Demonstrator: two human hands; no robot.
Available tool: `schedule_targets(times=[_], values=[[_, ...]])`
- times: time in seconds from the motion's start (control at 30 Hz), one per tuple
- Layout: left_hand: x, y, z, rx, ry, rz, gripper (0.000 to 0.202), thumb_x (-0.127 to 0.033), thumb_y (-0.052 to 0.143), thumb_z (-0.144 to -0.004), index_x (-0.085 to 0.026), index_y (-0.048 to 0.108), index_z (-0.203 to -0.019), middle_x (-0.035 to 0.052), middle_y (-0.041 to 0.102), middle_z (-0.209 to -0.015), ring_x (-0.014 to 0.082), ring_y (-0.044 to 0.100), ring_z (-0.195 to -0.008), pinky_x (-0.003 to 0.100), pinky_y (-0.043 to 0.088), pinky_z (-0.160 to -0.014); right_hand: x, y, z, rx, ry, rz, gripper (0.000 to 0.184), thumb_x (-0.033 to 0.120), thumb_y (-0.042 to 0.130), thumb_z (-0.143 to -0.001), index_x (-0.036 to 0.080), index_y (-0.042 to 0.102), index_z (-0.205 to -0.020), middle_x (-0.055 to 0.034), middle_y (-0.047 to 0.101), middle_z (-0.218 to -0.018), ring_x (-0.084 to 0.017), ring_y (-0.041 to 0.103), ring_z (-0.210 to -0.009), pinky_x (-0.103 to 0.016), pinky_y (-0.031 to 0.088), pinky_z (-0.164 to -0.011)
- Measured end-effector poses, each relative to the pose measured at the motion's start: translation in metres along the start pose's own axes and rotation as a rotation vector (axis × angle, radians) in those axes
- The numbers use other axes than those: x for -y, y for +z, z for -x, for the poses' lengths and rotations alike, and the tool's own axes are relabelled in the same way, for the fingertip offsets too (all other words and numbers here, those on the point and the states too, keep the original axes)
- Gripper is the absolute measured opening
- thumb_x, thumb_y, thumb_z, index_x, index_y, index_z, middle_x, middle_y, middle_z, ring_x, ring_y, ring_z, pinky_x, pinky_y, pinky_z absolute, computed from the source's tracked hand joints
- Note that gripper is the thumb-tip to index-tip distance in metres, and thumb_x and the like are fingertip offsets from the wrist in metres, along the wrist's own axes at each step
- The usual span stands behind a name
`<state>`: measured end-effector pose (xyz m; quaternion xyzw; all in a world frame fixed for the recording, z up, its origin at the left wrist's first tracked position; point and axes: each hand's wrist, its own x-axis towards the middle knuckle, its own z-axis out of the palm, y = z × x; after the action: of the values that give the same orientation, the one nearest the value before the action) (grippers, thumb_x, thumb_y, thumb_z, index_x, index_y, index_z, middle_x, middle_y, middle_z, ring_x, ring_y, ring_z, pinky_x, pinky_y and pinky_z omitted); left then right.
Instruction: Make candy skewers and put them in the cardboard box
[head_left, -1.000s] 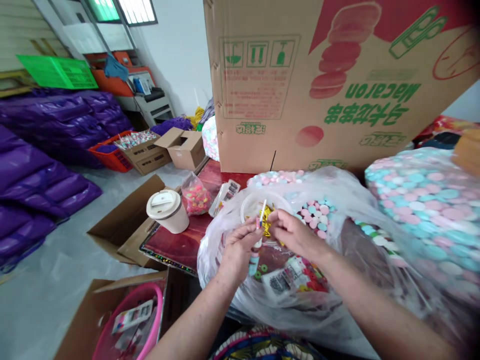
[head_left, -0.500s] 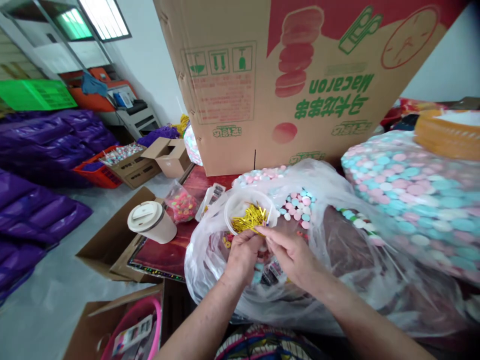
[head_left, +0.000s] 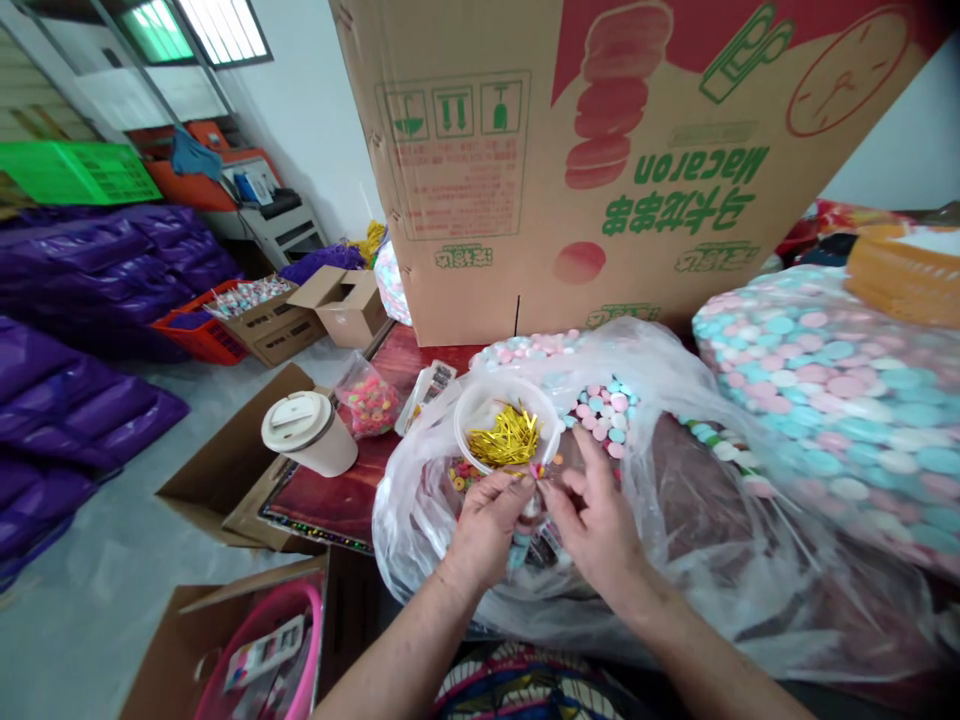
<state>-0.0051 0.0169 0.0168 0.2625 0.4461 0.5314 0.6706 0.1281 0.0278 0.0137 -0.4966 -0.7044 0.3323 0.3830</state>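
Head view, 1 of 1.

- L hand (head_left: 484, 525): fingers together, clamped on the top of a small packet (head_left: 534, 470). The packet is mostly hidden by the fingers and sits just in front of the tub. The high pinch prob. keeps the packet's neck gathered.
- R hand (head_left: 600, 520): thumb and one finger meet at the same packet top, the other fingers are spread. Can't tell if a tie is betw. them. Both hands on one small spot suggests fine work needing a steady hold.
- Tub (head_left: 466, 405): white, round, nested in the mouth of the clear bag (head_left: 675, 560). It holds gold ties (head_left: 506, 437) and is prob. parked there to stay within reach.
- Clear bag: lies open on the tabletop (head_left: 337, 495) with loose sweets and printed packs inside.
- Cup (head_left: 309, 432): lidded, upright on the tabletop, well left of the hands.
- Sweet pouch (head_left: 367, 400): lies betw. the cup and the clear bag.
- Box (head_left: 600, 150): large cardboard, stands behind the clear bag, print upside down.
- Pastel sweets sack (head_left: 825, 400): far right.
- Pink basket (head_left: 255, 650): in a carton, lower left.

Changes vs earlier:
- 1 s ago the hands were over the tub with a white stick and a gold tie showing betw. them. Now they are lower and nearer the body, and the tub's ties are in full view.
- 0.5 s ago the R fingers were at the ties' edge. Now they are drawn back to the packet.
- The cup, box and sack have not moved. Only the view has shifted.
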Motion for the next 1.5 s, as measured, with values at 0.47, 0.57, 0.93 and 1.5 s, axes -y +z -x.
schedule_targets(times=[0.47,0.57,0.93,1.5], values=[[-0.006,0.011,0.008,0.23,-0.236,0.083,0.065,-0.028,0.081,-0.062,-0.018,0.048,-0.118,-0.0021,0.063,-0.066,0.0104,0.056,-0.046,0.02,0.043,-0.044,0.005,-0.037,0.008,0.141,-0.315,0.215,0.032,0.025,0.037,-0.094,0.019,0.052,-0.067,-0.0021,0.059,-0.059,-0.013,0.053,-0.052,-0.024,0.038,-0.051],[0.011,0.025,0.012,0.0,0.049,-0.14,0.066,-0.037,0.08,-0.063,-0.02,0.047,-0.118,0.0,0.065,-0.077,0.0116,0.058,-0.057,0.022,0.045,-0.051,0.003,-0.044,0.012,-0.047,-0.46,0.622,0.031,0.016,0.034,-0.09,0.019,0.053,-0.067,-0.005,0.057,-0.058,-0.015,0.049,-0.051,-0.029,0.032,-0.052],[-0.041,0.012,0.013,0.539,-0.257,-0.142,0.093,-0.09,0.021,-0.068,-0.013,0.074,-0.078,0.0079,0.057,-0.044,0.0224,0.061,-0.051,0.038,0.05,-0.064,0.004,-0.062,0.043,-0.12,-0.065,0.27,0.024,0.021,0.037,-0.089,0.022,0.043,-0.066,0.0016,0.049,-0.055,-0.012,0.045,-0.05,-0.025,0.031,-0.051],[-0.036,0.028,0.015,0.561,0.016,-1.131,0.034,-0.053,0.063,-0.077,-0.021,0.071,-0.076,0.0025,0.069,-0.077,0.02,0.061,-0.076,0.024,0.05,-0.068,0.004,-0.071,0.027,0.421,0.065,-0.198,0.021,0.013,0.057,-0.079,0.015,0.048,-0.06,0.0061,0.045,-0.058,-0.007,0.043,-0.059,-0.017,0.036,-0.057]])
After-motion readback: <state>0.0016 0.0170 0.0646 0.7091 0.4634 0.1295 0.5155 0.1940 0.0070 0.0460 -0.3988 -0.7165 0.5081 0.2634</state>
